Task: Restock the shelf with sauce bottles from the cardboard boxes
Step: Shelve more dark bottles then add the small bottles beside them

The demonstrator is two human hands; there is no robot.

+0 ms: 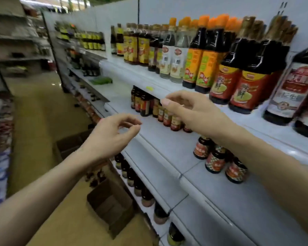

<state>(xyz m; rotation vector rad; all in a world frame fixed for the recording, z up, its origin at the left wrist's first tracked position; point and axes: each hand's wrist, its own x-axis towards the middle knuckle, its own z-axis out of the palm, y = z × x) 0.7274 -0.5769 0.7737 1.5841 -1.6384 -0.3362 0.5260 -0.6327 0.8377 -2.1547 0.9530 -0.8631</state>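
A: Head view, the only one I had. Both hands were up at the shelf [167, 144] with nothing in them. My left hand [112, 135] had loosely curled fingers, thumb and forefinger nearly meeting, gripping nothing. My right hand [190, 110] was much the same, relaxed and part-curled, hovering just in front of the middle tier.

B: Bottles?

A: The small sauce bottles [160, 110] stood in a row at the back of that tier, right behind my right hand's fingers, not touching as far as I could tell. Another cluster of red-label bottles [219, 157] sat nearer, under my right forearm. The tall bottles [238, 68] filled the tier above.

B: And the stock?

A: One cardboard box [112, 206] lay on the floor against the shelf base, well below my left forearm; a second box [69, 144] was further down the aisle. I couldn't see what they held, too blurred.

B: How would you have done the step?

A: My judgement: the middle tier had bare front space, so go down to the near box, take a bottle by the body, not the cap, set it upright in front of the back row, label out, without knocking the standing ones.
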